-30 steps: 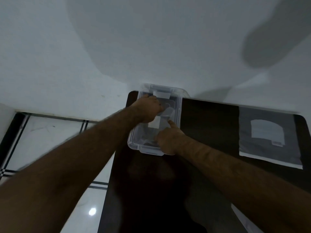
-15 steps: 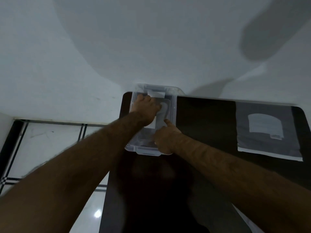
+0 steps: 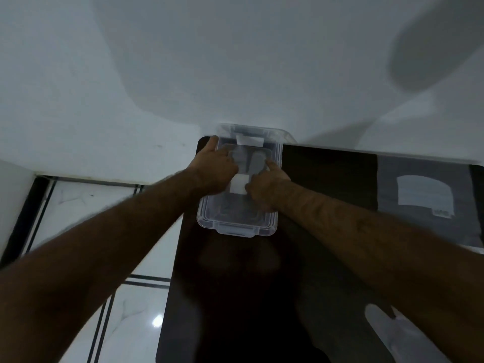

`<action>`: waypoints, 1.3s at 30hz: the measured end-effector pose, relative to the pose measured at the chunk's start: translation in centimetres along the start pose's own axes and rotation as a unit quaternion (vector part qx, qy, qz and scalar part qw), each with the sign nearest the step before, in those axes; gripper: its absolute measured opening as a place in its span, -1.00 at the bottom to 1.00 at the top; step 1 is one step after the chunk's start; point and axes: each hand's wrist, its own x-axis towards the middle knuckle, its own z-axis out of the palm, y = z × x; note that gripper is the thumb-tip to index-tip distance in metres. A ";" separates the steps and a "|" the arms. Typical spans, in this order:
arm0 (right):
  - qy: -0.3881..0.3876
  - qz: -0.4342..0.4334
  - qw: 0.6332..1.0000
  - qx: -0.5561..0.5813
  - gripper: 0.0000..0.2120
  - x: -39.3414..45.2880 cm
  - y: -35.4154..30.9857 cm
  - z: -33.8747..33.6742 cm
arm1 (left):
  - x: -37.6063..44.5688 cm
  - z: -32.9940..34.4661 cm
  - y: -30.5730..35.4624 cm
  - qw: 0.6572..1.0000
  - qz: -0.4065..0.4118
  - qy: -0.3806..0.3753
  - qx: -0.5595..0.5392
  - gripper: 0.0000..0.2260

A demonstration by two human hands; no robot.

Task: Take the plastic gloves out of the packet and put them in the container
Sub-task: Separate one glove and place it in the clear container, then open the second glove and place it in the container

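A clear plastic container stands at the far left corner of the dark table. Translucent plastic gloves lie flat inside it, with a white patch on them. My left hand is inside the container with its fingers curled down on the gloves and its thumb at the far left rim. My right hand is beside it, its index finger stretched out and pressing on the gloves. The grey packet with a white label lies flat at the far right of the table.
A loose translucent glove lies at the near right of the table. A white wall rises right behind the container. To the left the table edge drops to a tiled floor.
Both hands have moved farther into the container, toward its far end. My right hand came up from the near rim to the middle. The gloves lie flatter.
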 end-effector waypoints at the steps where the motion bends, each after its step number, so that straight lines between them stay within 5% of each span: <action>1: -0.002 0.004 1.000 -0.002 -0.40 0.9 0.1 0.1 | -0.2 0.3 -0.2 0.999 0.017 -0.025 0.011 -0.77; 5: 0.007 0.021 0.999 -0.039 -0.36 1.5 0.5 -0.5 | -0.3 1.2 -0.3 0.995 0.040 -0.084 0.033 -0.75; 11: 0.053 -0.003 0.998 -0.044 -0.49 0.2 0.2 -0.7 | -0.7 0.3 0.9 0.996 0.077 -0.035 0.040 -0.78; 18: -0.022 -0.070 0.997 -0.034 -0.55 -1.1 -1.3 0.5 | -1.3 0.6 2.4 0.980 0.110 -0.158 0.049 -0.79; 22: -0.015 -0.063 0.998 -0.004 -0.56 -2.5 -1.0 0.3 | -2.5 -0.5 2.1 0.990 0.081 -0.118 0.004 -0.70; 28: 0.161 -0.043 0.980 0.110 -0.70 -10.4 1.1 0.8 | -9.0 -5.0 3.8 0.996 -0.025 0.012 -0.087 -0.63; 34: 0.344 -0.059 0.921 0.174 -0.68 -19.7 2.2 12.5 | -14.9 -8.8 13.1 0.967 -0.040 0.110 -0.225 -0.68; 39: 0.248 -0.040 0.932 0.263 -0.58 -26.6 1.1 24.6 | -14.2 -10.4 24.3 0.945 0.039 0.080 -0.315 -0.72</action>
